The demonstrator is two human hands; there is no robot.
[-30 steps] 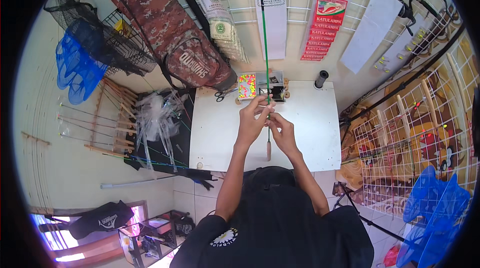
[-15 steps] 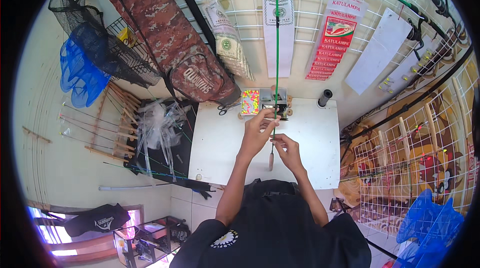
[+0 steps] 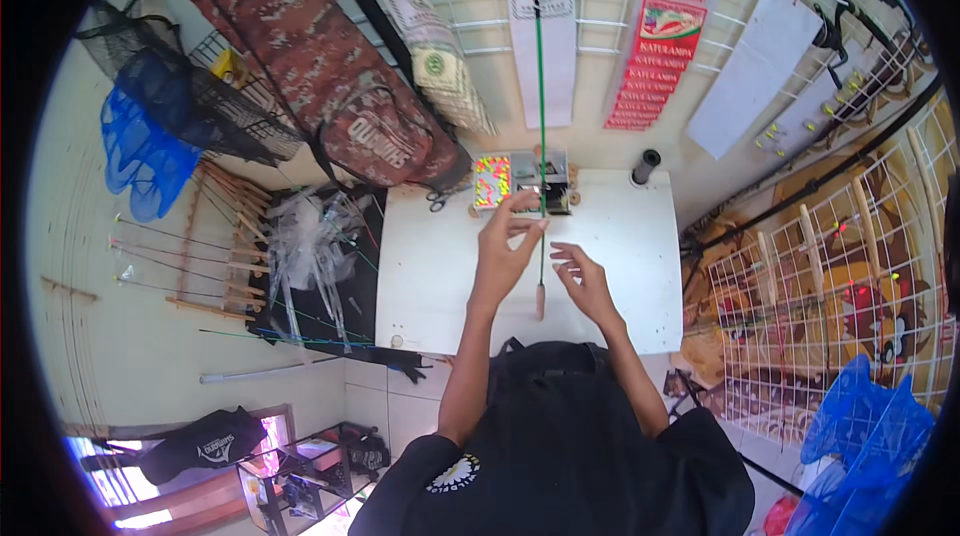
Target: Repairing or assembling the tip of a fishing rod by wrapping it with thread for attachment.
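A thin green rod (image 3: 542, 116) runs upright in the picture, its cork handle (image 3: 540, 301) low over the white table (image 3: 430, 276). My left hand (image 3: 510, 248) grips the rod with thumb and fingertips near its middle. My right hand (image 3: 585, 281) is just right of the rod, fingers apart and curved, holding nothing. Beyond my hands, at the table's back, are a box of bright small beads (image 3: 491, 181), a grey container (image 3: 555, 166), scissors (image 3: 434, 200) and a black cylinder (image 3: 646, 167).
A camouflage bag (image 3: 340, 86) leans at the back left, above plastic wrappers (image 3: 310, 266) on a black surface. Packets (image 3: 660, 56) and rods with reels (image 3: 830, 31) hang on the wire grid. Blue nets (image 3: 150, 151) hang left, another grid (image 3: 820, 286) stands right.
My right hand has come off the rod, moving a little rightward with its fingers spreading. My left hand stays on the rod. The view has shifted slightly down, then back up.
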